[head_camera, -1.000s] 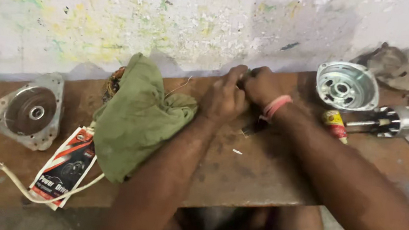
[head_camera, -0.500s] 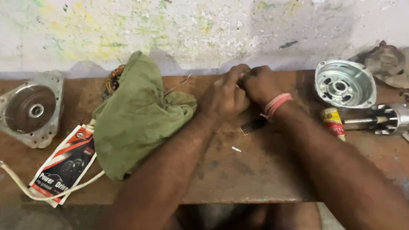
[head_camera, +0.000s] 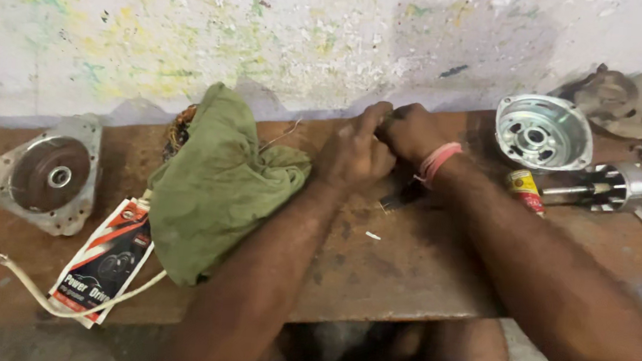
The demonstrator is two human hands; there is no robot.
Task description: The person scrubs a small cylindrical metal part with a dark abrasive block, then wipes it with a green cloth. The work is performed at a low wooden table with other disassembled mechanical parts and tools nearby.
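Little has shifted since the earlier frames: both hands stay pressed together at the back of the bench, and only the view has drifted slightly. Nearest, the front edge of the worn, rust-stained wooden bench (head_camera: 404,288) runs across the view, with a printed card packet (head_camera: 101,258) and a pale cord (head_camera: 55,300) lying at its left. Farther in, a crumpled green cloth (head_camera: 216,183) covers something with copper windings showing at its top. Left of it sits a round metal end cover (head_camera: 46,176) with a dark disc. The left hand (head_camera: 354,152) and right hand (head_camera: 414,131) meet close to the wall, fingers curled around something too small and hidden to make out; whether they grip it I cannot tell. A pink band (head_camera: 437,161) circles the right wrist. To the right lie a small yellow-and-red tube (head_camera: 525,189), a motor shaft (head_camera: 607,186) and a silver housing (head_camera: 543,132). Behind rises a white wall (head_camera: 272,29) flecked with yellow and green paint.
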